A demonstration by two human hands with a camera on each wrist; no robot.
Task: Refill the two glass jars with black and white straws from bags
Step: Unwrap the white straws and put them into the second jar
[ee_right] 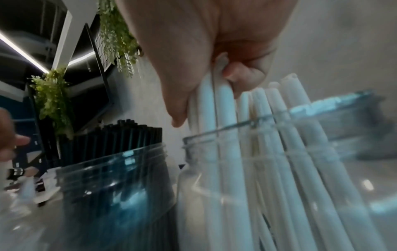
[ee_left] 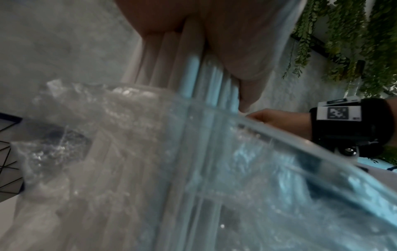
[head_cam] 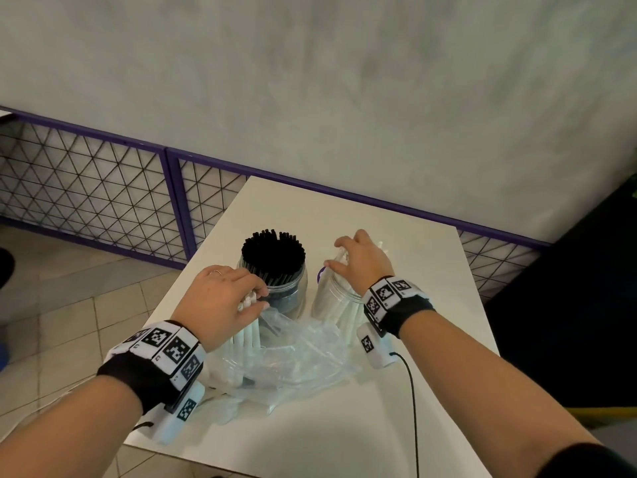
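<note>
Straws fill both clear glass jars on the white counter (head_cam: 396, 391): the left jar (head_cam: 282, 291) is packed with upright thin black straws (head_cam: 273, 251), and the right jar (head_cam: 339, 298), just beside it, holds fewer white straws (ee_right: 285, 135) that lean against its rim. Over that right jar the right hand (head_cam: 362, 260) pinches a few white straws between thumb and curled fingers, their lower ends already inside the mouth. Nearer the person, the left hand (head_cam: 220, 301) is clamped on a bundle of white straws (head_cam: 246, 331) rising out of a crumpled clear plastic bag (head_cam: 296, 360) lying on the counter in front of the jars. More straws seem to remain in the bag, though the blur makes that uncertain.
</note>
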